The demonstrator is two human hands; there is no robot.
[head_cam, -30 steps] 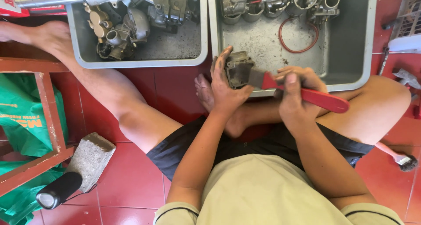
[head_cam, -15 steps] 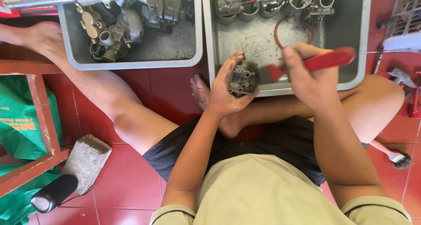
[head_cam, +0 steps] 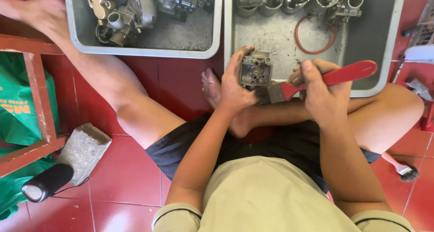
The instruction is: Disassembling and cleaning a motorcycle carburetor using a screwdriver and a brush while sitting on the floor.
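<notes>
Gripping a grey carburettor body [head_cam: 254, 70], left hand [head_cam: 235, 89] wrapped beneath it; right hand [head_cam: 322, 94] clasping red-handled brush [head_cam: 316, 82], bristles touching it

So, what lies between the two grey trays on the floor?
In the head view, only a narrow strip of red floor tile separates the left tray from the right tray.

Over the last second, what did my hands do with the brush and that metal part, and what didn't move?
The right hand had lifted the red-handled brush off the metal carburetor part; now it has swung back down, bristles at the part's lower right side. The left hand kept its grip on the part. Nothing was let go. The two grey trays and the concrete block stayed put.
</notes>
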